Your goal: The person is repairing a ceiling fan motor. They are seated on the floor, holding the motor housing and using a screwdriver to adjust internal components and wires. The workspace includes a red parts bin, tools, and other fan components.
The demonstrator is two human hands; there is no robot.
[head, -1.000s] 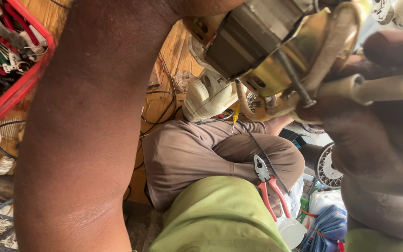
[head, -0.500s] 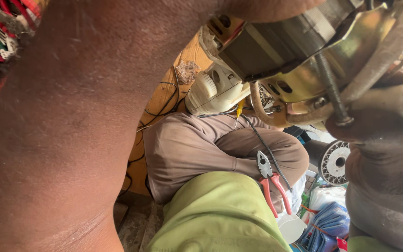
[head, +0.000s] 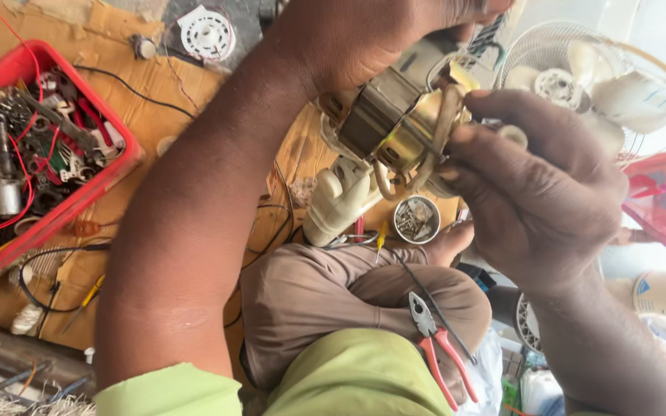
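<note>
A small electric fan motor (head: 395, 127), metal with brass-coloured parts and tan sleeved wires, is held up between both hands in the head view. My left hand (head: 371, 35) grips the motor's top and back from above. My right hand (head: 537, 189) holds its front end, thumb pressed on the sleeved wires. Below them my folded legs in brown trousers (head: 333, 300) show, with red-handled pliers (head: 437, 347) lying on the knee.
A red plastic tray (head: 79, 204) full of wires, screws and small parts sits at the left on cardboard. A cream fan housing (head: 337, 204) and a tin of screws (head: 415, 219) lie beneath the motor. A white fan with grille (head: 587, 77) stands at right. A yellow screwdriver (head: 86, 296) lies lower left.
The view has pulled back and shifted: the left forearm no longer fills the frame, the red tray and the fan have come into sight, and the motor sits lower between both hands.
</note>
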